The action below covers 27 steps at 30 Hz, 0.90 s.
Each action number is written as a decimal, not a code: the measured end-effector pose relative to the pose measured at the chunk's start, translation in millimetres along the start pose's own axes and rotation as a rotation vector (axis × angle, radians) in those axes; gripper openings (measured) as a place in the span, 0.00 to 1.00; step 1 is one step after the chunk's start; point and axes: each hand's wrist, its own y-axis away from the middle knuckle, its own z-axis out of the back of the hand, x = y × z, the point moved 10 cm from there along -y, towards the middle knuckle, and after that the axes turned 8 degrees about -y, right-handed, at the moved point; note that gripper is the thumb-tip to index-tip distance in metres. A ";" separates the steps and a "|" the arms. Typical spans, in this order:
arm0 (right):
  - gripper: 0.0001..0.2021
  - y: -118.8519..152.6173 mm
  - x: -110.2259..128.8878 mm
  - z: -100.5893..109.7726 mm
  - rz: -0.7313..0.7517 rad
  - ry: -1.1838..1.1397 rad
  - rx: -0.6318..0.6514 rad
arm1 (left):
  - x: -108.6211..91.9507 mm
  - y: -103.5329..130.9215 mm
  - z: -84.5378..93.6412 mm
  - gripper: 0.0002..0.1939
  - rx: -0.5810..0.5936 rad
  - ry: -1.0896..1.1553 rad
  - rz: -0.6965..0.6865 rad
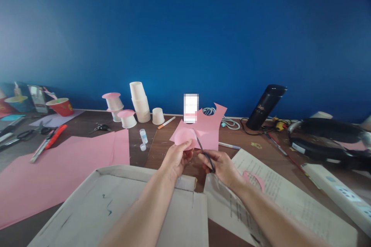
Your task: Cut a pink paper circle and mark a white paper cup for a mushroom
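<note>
My left hand [180, 157] pinches a rounded pink paper piece [183, 136] near the middle of the table. Black-handled scissors [206, 156] are in my right hand [219, 164], its fingers wrapped round the handles. The scissor blades point up and away, beside the right edge of the rounded piece. Behind both hands lies a larger pink sheet [209, 129] with curved cut-outs along its edge. A curved pink paper scrap [255, 179] rests on printed paper [278, 185] close to my right forearm.
White cups [139, 102], some topped with pink discs [126, 113], stand at the back left. Pink sheets [72, 166] and a red cutter [56, 136] lie left. A cardboard box [127, 204] is in front. A black bottle [265, 107] and power strip [339, 193] are on the right.
</note>
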 end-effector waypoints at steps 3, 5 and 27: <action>0.09 0.2 -0.5 0.0 0.010 0.008 0.006 | 0.3 -0.2 -0.3 0.11 0.009 -0.001 0.003; 0.09 0.0 -1.1 0.3 0.014 0.016 0.008 | 0.3 0.1 -1.0 0.10 0.013 -0.002 0.005; 0.16 -2.0 -9.2 3.5 0.008 -0.009 -0.008 | -1.6 -2.2 1.9 0.10 0.007 0.024 -0.009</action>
